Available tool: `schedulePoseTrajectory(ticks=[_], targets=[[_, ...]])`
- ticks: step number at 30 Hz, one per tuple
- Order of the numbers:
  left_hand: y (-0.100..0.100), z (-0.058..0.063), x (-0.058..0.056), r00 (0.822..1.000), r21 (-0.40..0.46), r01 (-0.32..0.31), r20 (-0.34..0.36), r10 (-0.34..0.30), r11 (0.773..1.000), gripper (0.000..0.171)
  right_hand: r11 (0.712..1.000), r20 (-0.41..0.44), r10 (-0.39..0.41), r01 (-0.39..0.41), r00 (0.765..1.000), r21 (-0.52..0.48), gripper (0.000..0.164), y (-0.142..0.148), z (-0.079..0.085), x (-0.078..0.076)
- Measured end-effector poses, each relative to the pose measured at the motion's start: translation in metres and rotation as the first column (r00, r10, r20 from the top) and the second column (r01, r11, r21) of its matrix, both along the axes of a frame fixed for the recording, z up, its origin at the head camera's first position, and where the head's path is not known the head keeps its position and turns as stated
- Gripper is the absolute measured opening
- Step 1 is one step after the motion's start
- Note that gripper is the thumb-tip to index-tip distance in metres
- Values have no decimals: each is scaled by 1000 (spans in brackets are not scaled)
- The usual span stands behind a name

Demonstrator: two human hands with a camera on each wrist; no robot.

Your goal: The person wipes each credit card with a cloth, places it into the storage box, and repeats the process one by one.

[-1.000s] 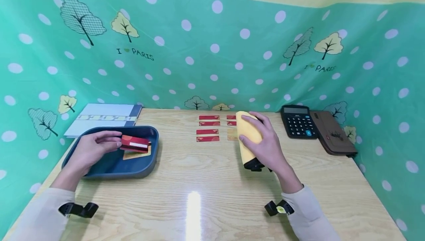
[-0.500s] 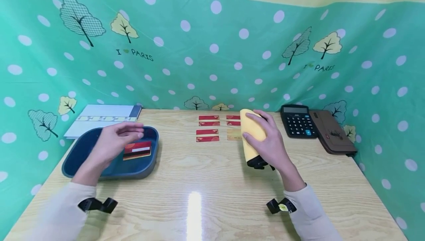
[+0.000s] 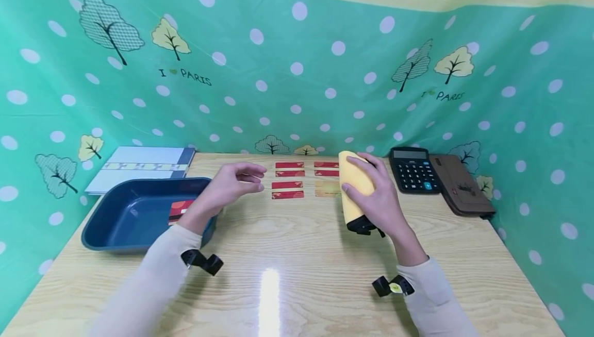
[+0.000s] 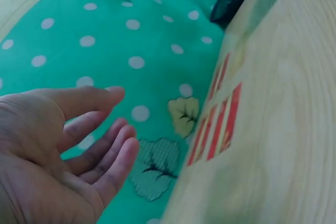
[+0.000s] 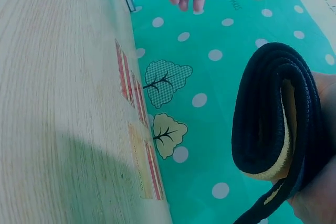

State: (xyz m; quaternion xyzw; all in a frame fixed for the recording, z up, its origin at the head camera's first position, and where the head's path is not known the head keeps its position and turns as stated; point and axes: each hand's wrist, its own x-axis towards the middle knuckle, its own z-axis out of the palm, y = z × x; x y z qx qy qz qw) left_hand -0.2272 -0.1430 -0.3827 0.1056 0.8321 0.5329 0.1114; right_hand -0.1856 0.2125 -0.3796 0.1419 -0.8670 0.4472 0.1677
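My right hand [image 3: 379, 198] grips a folded yellow cloth [image 3: 357, 185] with dark edging, held above the table right of centre. Its layered folds and a loose end show in the right wrist view. My left hand [image 3: 229, 185], fingers loosely bent and nothing between them, hovers just past the right rim of the blue bin [image 3: 139, 181]. Inside the bin a red card [image 3: 178, 209] lies partly hidden by my left wrist. Nearest to the left fingertips are red-and-gold cards [image 3: 287, 189] laid flat on the table. A gold card [image 3: 326, 188] lies beside the cloth, partly covered by it.
More red cards [image 3: 290, 166] lie in the back row, with another group [image 3: 326, 165] to their right. A white-and-blue book [image 3: 144, 162] sits behind the bin. At the back right are a black calculator [image 3: 414, 171] and a brown pouch [image 3: 459, 185]. A dotted green curtain [image 3: 315, 79] closes the back.
My left hand first let go of a red card in the bin, leaving it on a gold one, then moved right out of the bin. The right hand with the cloth shifted slightly right.
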Motion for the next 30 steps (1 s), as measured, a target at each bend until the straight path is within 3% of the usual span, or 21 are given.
schedulePoseTrajectory(ticks=[10, 17, 23, 30], targets=[[34, -26, -8, 997, -42, -70, 26, 71, 997, 42, 1000, -11, -2, 2, 1000, 2, 56, 0, 2, 0], [46, -48, -8, 989, -90, -127, 66, 133, 988, 49, 1000, -7, 5, -5, 1000, 6, 57, -2, 2, 2], [48, -62, -11, 978, -91, -198, 45, 202, 976, 58, 1000, -6, 10, -10, 1000, 5, 57, -2, 3, 2], [45, -70, -18, 976, -231, -218, -24, 218, 948, 65, 1000, -4, 10, -10, 1000, 8, 57, -2, 5, 3]])
